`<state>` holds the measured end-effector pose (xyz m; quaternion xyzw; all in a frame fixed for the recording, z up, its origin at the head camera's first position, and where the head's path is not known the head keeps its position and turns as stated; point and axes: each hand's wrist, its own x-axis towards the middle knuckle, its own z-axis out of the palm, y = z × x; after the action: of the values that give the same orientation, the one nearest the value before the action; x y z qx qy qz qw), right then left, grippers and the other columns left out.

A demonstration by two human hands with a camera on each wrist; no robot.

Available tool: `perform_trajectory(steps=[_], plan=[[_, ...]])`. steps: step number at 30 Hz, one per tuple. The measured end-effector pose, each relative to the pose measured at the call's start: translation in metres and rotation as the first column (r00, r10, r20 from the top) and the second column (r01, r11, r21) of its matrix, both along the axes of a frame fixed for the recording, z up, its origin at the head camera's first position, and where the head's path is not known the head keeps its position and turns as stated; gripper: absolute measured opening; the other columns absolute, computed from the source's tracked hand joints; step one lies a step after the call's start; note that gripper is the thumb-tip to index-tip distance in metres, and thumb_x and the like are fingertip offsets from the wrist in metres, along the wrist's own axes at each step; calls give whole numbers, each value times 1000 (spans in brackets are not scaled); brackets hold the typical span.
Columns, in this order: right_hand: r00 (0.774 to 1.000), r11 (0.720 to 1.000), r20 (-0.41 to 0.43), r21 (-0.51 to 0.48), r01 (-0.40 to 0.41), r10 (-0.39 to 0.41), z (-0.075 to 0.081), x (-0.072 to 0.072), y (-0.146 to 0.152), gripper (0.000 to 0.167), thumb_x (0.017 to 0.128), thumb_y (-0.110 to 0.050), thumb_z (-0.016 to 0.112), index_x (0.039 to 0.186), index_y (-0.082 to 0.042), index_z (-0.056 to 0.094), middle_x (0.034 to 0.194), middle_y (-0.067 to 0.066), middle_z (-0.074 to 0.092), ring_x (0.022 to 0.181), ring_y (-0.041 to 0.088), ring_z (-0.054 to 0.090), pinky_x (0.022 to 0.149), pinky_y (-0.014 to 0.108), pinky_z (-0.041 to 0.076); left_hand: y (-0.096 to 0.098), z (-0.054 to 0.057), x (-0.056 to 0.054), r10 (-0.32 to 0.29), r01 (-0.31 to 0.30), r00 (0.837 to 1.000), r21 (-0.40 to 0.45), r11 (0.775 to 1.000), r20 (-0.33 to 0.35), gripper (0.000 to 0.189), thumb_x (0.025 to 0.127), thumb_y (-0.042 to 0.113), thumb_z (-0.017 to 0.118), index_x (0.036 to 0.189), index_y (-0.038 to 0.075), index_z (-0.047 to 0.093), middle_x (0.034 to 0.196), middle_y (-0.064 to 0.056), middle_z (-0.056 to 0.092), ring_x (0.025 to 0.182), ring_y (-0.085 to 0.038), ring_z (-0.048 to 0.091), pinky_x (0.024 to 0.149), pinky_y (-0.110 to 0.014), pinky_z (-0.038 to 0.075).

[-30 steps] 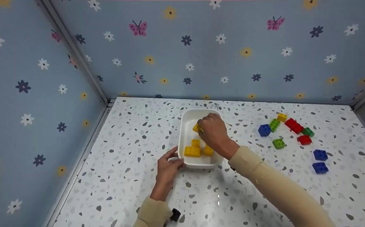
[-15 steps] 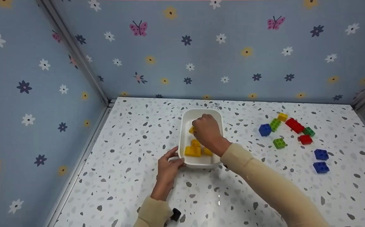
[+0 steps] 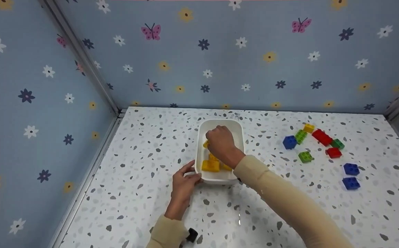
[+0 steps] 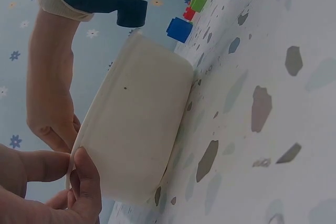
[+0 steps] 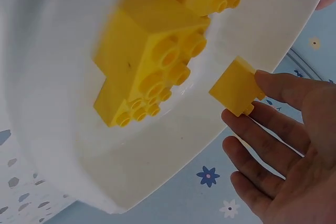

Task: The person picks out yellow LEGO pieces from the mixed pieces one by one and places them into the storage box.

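Note:
A white plastic tub (image 3: 232,176) stands on the speckled table with several yellow toy bricks (image 3: 210,166) in its near end. My left hand (image 3: 182,184) grips the tub's near left corner; in the left wrist view its thumb and finger pinch the rim beside the tub's outer wall (image 4: 142,119). Over the inside of the tub is my right hand (image 3: 221,142), knuckles up. Its thumb and fingers pinch a small yellow brick (image 5: 233,87) by the studded side, as the right wrist view shows. From the head, most of that brick is hidden behind the hand.
Loose bricks lie on the table to the right: blue ones (image 3: 351,183), red ones (image 3: 322,137), light green ones (image 3: 305,157), a dark green one (image 3: 337,143) and a yellow one (image 3: 308,128). Flowered blue panels (image 3: 220,62) stand behind and at the left.
Holding the yellow brick, my right hand has shifted left and slightly nearer inside the tub, covering more of the bricks there. My left hand stays at the rim.

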<state>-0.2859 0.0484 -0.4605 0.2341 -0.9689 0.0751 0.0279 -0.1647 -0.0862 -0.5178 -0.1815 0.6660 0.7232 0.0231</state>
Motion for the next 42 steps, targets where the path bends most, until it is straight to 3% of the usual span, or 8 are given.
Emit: perform_trajectory(steps=[18, 32, 42], plan=[[998, 997, 43, 67, 39, -42, 11, -9, -15, 24, 99, -18, 76, 116, -2, 79, 103, 12, 79, 99, 31, 71, 107, 43, 55, -3, -3, 3, -25, 25, 999, 0, 1000, -29, 57, 94, -6, 68, 149, -3, 56, 127, -22, 56, 87, -17, 68, 81, -29, 65], [997, 993, 53, 106, 51, -57, 7, -20, -23, 24, 98, -13, 75, 117, 1, 77, 100, 15, 78, 95, 31, 74, 102, 45, 59, -2, -4, 0, -29, 29, 999, -7, 1000, -29, 56, 94, -6, 68, 149, -2, 57, 126, -22, 57, 89, -23, 69, 81, -29, 65], [985, 982, 140, 171, 79, -103, 3, -24, -27, 34, 96, -21, 80, 122, 0, 75, 109, 15, 77, 103, 31, 74, 105, 46, 58, -4, -4, 2, -40, 40, 999, -5, 999, -35, 58, 93, -5, 69, 150, -4, 55, 127, -22, 57, 91, -22, 70, 81, -29, 65]])
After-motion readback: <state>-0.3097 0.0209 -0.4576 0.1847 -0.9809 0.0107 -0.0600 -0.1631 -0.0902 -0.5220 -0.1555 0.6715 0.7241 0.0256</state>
